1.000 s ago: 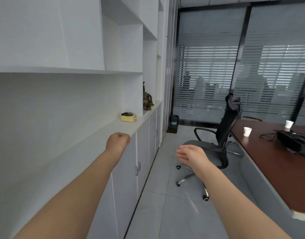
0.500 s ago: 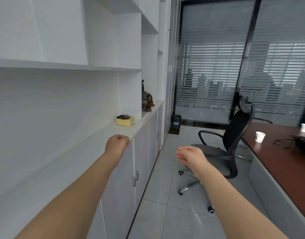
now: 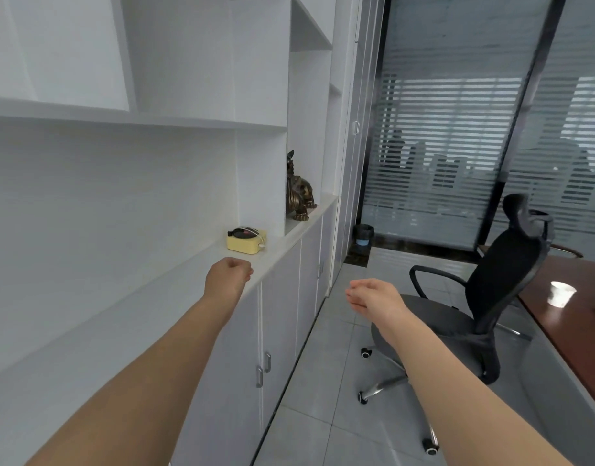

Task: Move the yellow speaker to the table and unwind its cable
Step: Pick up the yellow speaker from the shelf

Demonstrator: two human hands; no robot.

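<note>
The yellow speaker [image 3: 245,242] sits on the white cabinet ledge [image 3: 175,284], with a black disc on top and a white cable wound around it. My left hand [image 3: 228,275] hovers over the ledge a short way in front of the speaker, curled into a loose fist and holding nothing. Over the floor to the right, my right hand [image 3: 373,295] is held out with its fingers loosely apart and empty. The brown table [image 3: 578,317] lies at the right edge.
A dark bronze figurine [image 3: 299,193] stands on the ledge beyond the speaker. A black office chair [image 3: 471,304] sits between me and the table. A white paper cup [image 3: 561,293] stands on the table. A small bin [image 3: 363,234] is by the glass wall.
The view has turned left and drawn closer to the shelf, so the speaker looks larger. The table has slid toward the right edge. Both hands keep their shape.
</note>
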